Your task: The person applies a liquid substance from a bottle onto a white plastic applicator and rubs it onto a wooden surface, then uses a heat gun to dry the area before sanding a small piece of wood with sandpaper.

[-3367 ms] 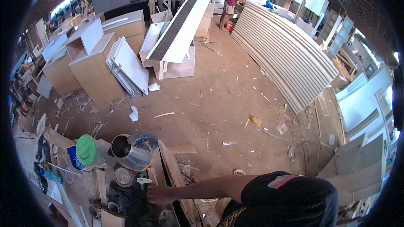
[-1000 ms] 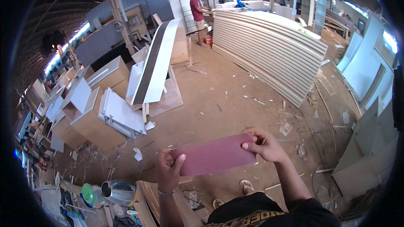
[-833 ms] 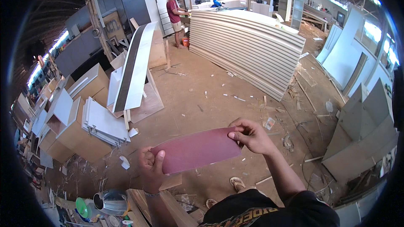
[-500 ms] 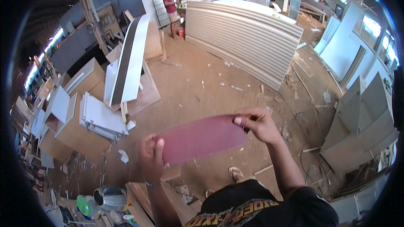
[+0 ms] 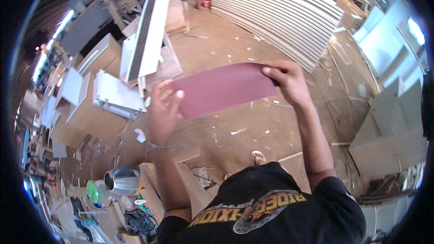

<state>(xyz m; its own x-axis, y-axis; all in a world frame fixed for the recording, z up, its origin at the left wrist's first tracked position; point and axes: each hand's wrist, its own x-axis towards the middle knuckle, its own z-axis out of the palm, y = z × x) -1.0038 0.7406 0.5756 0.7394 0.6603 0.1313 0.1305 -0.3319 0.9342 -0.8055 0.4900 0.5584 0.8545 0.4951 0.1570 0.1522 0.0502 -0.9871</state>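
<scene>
1. Your left hand is closed on the left end of the sheet, thumb on the face toward you.
2. Your right hand pinches the sheet's upper right corner, thumb in front and fingers behind.
3. The dull red sheet spans the gap between your hands, held up above the floor, its top edge gently bowed.
4. Its right end sits farther from you than its left, following your right hand.
5. A bracelet circles your left wrist.
6. Nearer you than your left hand, and to its left, lies the jug, beside a green lid.
7. Beyond your right hand stands the ribbed stack.
</scene>
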